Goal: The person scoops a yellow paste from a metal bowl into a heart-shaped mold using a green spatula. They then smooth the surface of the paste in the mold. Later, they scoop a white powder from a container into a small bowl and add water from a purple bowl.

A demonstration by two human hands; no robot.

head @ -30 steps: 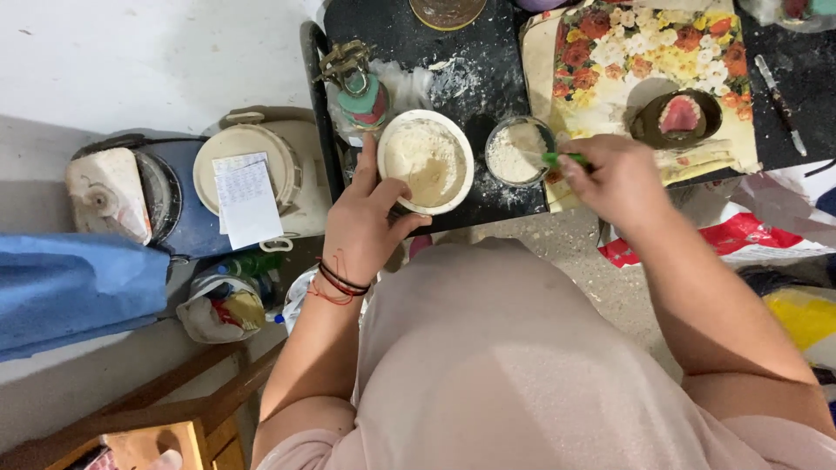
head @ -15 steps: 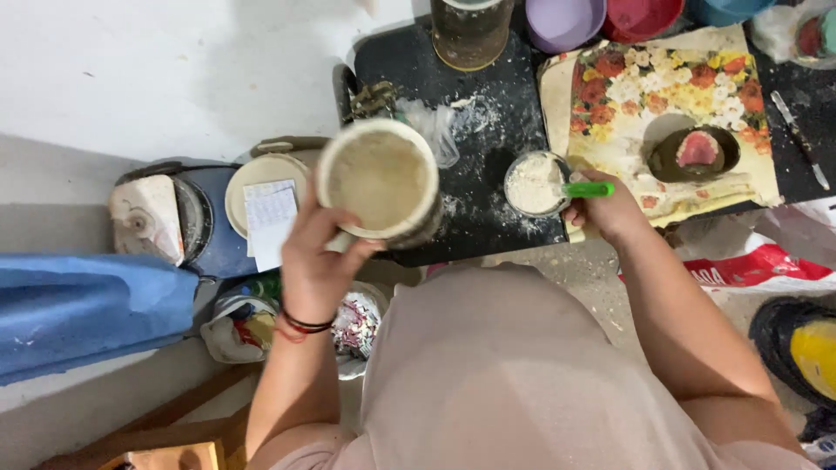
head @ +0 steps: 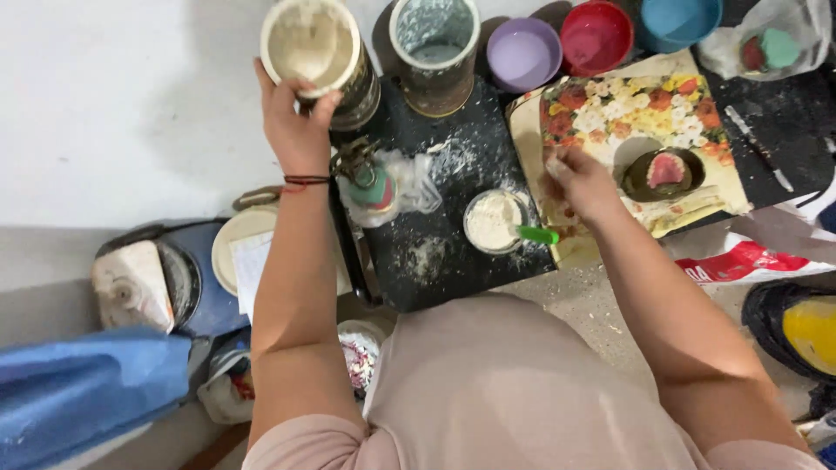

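My left hand [head: 296, 122] grips a round tin of pale powder [head: 315, 48] and holds it at the far left of the black board [head: 435, 252], next to a second open tin [head: 434, 48]. My right hand [head: 579, 178] rests with loosely curled fingers on the flowered tray [head: 627, 113], holding nothing that I can see. Beside it on the board stands a small bowl of white powder [head: 492, 219] with a green-handled tool [head: 538, 234] leaning in it. A dark mould holding a pink dental cast [head: 666, 171] lies on the tray.
Purple [head: 522, 52], red [head: 595, 35] and blue [head: 679, 19] bowls line the far edge. A crumpled plastic bag [head: 396, 184] lies on the board. A knife [head: 759, 148] lies on a black mat at right. A blue machine [head: 183, 278] with a white lid sits at left.
My left hand has carried the tin of powder from over the board up and away to its far left. My right hand has let go of the green-handled tool and moved onto the flowered tray.
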